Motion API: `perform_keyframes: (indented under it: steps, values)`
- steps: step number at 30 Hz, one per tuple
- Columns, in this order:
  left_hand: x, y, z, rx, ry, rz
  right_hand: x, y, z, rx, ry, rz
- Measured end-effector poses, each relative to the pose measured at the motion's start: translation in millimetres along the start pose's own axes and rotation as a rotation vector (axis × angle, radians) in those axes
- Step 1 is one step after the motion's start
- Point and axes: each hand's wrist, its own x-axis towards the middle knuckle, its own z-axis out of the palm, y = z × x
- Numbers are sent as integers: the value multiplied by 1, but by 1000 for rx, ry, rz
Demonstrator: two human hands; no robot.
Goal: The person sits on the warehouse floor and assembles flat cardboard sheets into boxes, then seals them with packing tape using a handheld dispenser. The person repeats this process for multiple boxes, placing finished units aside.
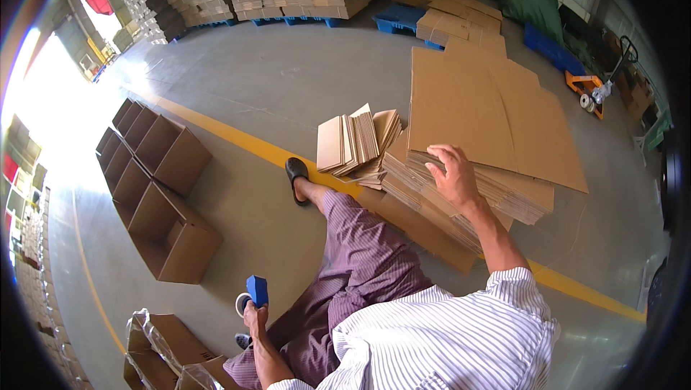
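My left hand [255, 316] is closed around a blue tape dispenser [257, 290] with a pale roll on it, held low by my left leg. On the other side, my right hand [458, 180] is at the near edge of a stack of large flat cardboard sheets [475, 105]. Its fingers are bent and the thumb stands apart, with nothing visible between them. Whether the fingertips touch the top sheet is hard to tell. Left of that stack lies a pile of smaller folded cardboard pieces [349, 144].
Open-topped boxes [188, 249] stand in rows on the left floor. More boxes with clear film [173, 339] are at the lower left. Cardboard stacks on blue pallets [291, 20] line the back. An orange pallet jack [584, 87] stands far right. Yellow lines [223, 131] cross the floor.
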Motion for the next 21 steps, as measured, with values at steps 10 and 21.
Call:
perform_keyframes:
  steps: [10, 21]
  values:
    - [-9, 6, -6, -11, -54, 7, 45, 52, 93, -375, -80, 54]
    - [-17, -21, 5, -17, 49, 8, 168, 59, -54, -500, 351, -41]
